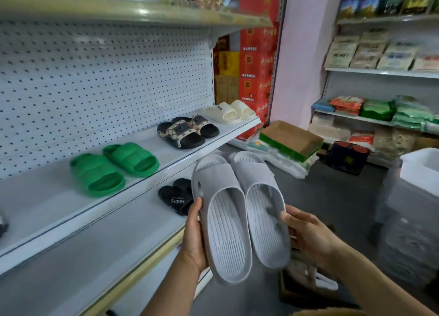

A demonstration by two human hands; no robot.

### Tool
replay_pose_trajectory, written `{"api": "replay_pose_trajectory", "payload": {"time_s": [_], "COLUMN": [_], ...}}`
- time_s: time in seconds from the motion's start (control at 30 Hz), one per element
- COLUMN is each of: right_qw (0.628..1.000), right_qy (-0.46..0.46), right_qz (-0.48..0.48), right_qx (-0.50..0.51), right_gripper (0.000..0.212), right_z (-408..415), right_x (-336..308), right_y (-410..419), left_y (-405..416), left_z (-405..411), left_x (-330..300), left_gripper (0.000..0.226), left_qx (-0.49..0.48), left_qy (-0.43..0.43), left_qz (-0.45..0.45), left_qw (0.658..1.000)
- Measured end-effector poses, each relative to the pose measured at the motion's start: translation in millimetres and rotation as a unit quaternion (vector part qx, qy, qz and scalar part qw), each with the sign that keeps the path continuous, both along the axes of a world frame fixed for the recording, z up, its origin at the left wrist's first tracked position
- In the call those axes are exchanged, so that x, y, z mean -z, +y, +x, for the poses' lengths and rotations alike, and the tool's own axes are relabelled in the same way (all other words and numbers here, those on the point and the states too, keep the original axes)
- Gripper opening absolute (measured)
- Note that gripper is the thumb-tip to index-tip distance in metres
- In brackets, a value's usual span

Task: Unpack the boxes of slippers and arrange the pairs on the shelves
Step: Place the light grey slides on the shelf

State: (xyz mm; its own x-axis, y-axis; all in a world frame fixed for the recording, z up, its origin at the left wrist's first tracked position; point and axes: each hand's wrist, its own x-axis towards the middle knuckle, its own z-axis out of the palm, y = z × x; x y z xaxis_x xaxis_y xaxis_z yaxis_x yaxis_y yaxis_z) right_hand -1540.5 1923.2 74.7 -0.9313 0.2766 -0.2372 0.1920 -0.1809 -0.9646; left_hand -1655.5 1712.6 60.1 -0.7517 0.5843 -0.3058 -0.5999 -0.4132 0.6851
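Head view, hands: the left hand [194, 235] grips the outer edge of the left grey slipper [222, 220], thumb curled over its rim and the fingers underneath, out of sight. The right hand [306, 237] grips the outer edge of the right grey slipper [263, 211], thumb on the ribbed insole, fingers hidden below.
Head view, held pair: the two grey slippers lie side by side, touching along their inner edges, toes pointing away from the person, heels toward the camera. They hang in the air in front of the shelves, above the floor.
Head view, middle shelf [147, 173]: three pairs stand in a row along it, well apart from one another. A green pair [114, 168] is nearest, a black pair with patterned straps [187, 131] comes next, and a cream pair [229, 112] sits at the far end.
Head view, lower shelf [95, 249]: a black pair [177, 198] with white lettering on the strap rests there, partly hidden behind the left hand and the grey slippers.
Head view, floor: an open cardboard box [291, 137] lies on stacked packs beyond the shelf end. Red cartons [257, 61] are piled against the back wall.
Head view, right side: shelves [380, 73] carry bagged goods.
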Motion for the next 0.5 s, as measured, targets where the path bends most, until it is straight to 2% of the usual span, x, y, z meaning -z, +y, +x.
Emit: {"api": "replay_pose_trajectory", "payload": {"time_s": [0.13,0.37,0.5], "right_qw": [0.999,0.998,0.995], "right_qy": [0.012,0.017,0.052], "right_qz": [0.032,0.052,0.077], "right_qx": [-0.006,-0.009,-0.032], "right_gripper": [0.027,0.011,0.018], "right_z": [23.8,71.1,81.4], "right_x": [4.1,14.2,11.2], "right_y": [-18.0,-52.0,-82.3], "left_y": [-22.7,-58.6,-84.8], "left_z": [41.6,132.7,166.8], "left_x": [1.9,11.4,11.7], "left_gripper": [0.078,0.076,0.078], "left_qx": [-0.039,-0.092,-0.131], "left_qy": [-0.006,-0.028,-0.043], "left_qz": [-0.002,-0.007,-0.001], "left_qw": [0.999,0.995,0.99]}}
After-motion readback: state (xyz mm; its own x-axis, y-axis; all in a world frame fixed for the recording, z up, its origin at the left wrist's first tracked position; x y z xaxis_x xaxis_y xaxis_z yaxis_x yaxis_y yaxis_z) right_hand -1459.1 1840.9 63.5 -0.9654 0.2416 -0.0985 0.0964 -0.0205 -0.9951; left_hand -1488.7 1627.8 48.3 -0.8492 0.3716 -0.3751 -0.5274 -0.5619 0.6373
